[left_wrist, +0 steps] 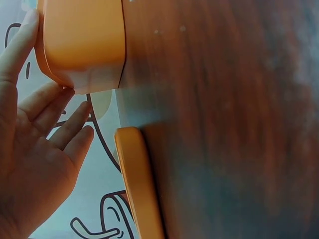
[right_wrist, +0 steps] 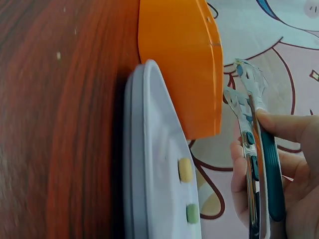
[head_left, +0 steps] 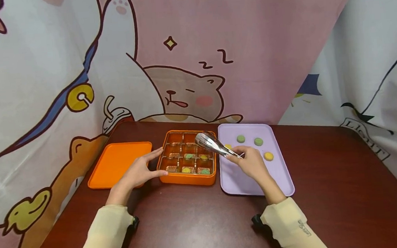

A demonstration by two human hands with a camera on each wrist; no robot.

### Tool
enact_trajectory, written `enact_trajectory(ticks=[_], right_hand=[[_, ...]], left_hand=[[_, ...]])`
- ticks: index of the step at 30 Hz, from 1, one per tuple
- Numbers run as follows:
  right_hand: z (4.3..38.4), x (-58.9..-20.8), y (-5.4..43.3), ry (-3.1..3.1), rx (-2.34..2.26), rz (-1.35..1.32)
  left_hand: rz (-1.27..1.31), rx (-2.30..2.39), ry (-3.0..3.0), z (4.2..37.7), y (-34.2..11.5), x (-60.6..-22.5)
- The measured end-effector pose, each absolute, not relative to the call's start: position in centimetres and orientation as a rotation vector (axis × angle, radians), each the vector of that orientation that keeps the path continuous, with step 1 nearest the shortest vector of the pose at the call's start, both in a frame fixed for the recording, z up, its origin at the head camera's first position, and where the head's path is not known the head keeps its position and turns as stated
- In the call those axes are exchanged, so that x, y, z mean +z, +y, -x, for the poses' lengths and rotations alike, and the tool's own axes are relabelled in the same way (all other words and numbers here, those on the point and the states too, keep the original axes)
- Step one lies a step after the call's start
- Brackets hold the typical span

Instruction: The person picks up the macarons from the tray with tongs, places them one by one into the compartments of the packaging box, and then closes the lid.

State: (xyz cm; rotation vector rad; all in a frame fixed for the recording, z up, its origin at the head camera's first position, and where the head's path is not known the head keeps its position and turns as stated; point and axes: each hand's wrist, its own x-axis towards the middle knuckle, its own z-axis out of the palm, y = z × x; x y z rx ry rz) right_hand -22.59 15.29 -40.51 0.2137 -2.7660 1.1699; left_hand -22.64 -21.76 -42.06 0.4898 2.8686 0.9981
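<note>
My right hand [head_left: 250,160] grips a pair of metal tongs [head_left: 211,141], whose tips hang over the right side of an orange box [head_left: 188,178]. In the right wrist view the tongs [right_wrist: 259,164] show dark green grips, with a narrow gap between their arms; I cannot tell whether the tips hold anything. My left hand [head_left: 140,171] spans the box's left side, thumb near the front corner and straight fingers at the rim. Clear dividers split the box into small compartments. Several green and yellow discs, such as a green disc [head_left: 205,171] and a yellow disc [head_left: 186,170], lie in the nearer ones.
A lavender tray [head_left: 245,186] stands just right of the box, bearing green discs [head_left: 258,142] and yellow discs [head_left: 268,156]. Left of the box lies a flat orange lid [head_left: 117,161], partly behind my left hand. A printed curtain [head_left: 249,57] hangs behind the dark wooden table [head_left: 185,226].
</note>
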Motion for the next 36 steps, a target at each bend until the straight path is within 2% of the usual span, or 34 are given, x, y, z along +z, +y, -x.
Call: enact_trajectory(ticks=[18,36], right_hand=[[22.7,-41.9,21.0,-2.857,1.063,0.024],[22.7,-43.0,21.8,-2.945,0.943,0.066]], left_hand=[[-0.496,0.995,2.884,22.3,-22.1,-42.5],[-0.501,0.990,2.886,22.6,-21.7,-42.2]])
